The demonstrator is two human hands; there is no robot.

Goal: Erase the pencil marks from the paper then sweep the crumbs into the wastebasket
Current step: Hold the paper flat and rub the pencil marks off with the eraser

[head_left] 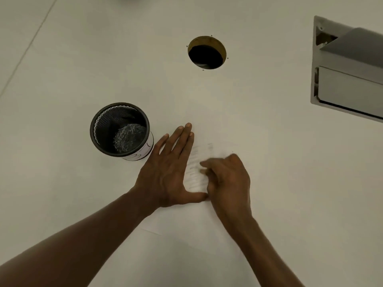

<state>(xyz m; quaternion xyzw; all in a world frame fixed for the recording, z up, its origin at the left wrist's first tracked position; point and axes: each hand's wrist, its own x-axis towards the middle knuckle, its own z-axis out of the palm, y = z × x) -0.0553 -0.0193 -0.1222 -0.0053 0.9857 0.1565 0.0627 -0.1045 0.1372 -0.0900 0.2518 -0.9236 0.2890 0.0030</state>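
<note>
A white sheet of paper point(223, 133) lies on the pale table, hard to tell from the tabletop. Faint grey pencil marks point(193, 168) run down it between my hands. My left hand point(167, 170) lies flat on the paper's left part, fingers spread, thumb stretched to the right. My right hand point(226, 179) is curled and motion-blurred just right of the marks, fingertips pressed to the paper; whether an eraser is pinched in them is hidden. A small black mesh wastebasket point(97, 131) stands left of my left hand, with shredded grey scraps inside.
A round cable hole point(207, 52) opens in the table beyond the paper. A grey metal hatch with a raised lid point(348, 79) sits at the far right. A seam in the tabletop runs along the upper left.
</note>
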